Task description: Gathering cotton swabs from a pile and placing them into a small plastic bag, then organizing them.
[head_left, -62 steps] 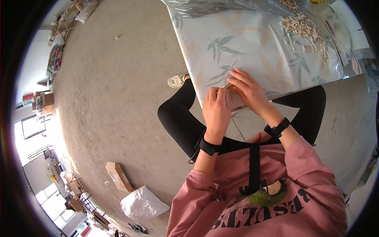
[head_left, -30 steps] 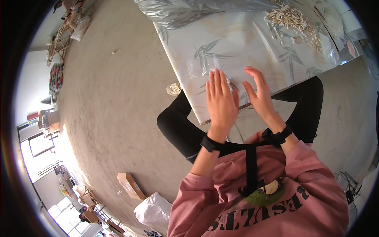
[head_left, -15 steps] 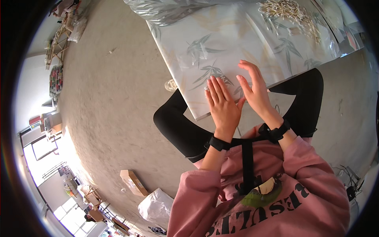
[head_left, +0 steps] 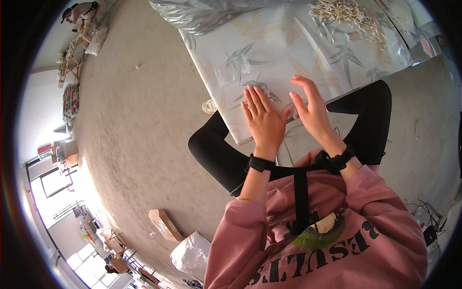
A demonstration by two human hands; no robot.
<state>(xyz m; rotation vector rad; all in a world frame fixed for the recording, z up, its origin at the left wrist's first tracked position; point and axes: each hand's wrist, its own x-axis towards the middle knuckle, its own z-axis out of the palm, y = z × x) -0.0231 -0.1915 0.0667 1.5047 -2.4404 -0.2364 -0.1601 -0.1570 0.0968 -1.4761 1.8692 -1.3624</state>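
Note:
My left hand point(head_left: 263, 119) lies flat with fingers spread over the near edge of a table covered in a pale cloth with a bamboo-leaf print point(head_left: 269, 58). My right hand point(head_left: 312, 110) hovers beside it, fingers apart, palm turned toward the left hand. Neither hand holds anything that I can see. Both wrists wear black bands. A clear thin plastic sheet or bag point(head_left: 226, 77) lies on the cloth just left of my hands. A heap of thin pale wooden sticks point(head_left: 349, 17) rests at the far right of the table.
A crumpled silvery plastic sheet point(head_left: 202, 14) lies at the table's far left end. My black-clad knees frame the table edge. On the concrete floor lie a cardboard box point(head_left: 164, 224) and a white plastic bag point(head_left: 191, 254). Cluttered shelves line the far left wall.
Both hands were pinching something small at the table edge, then opened and spread flat. The view has shifted so the table sits higher and farther right.

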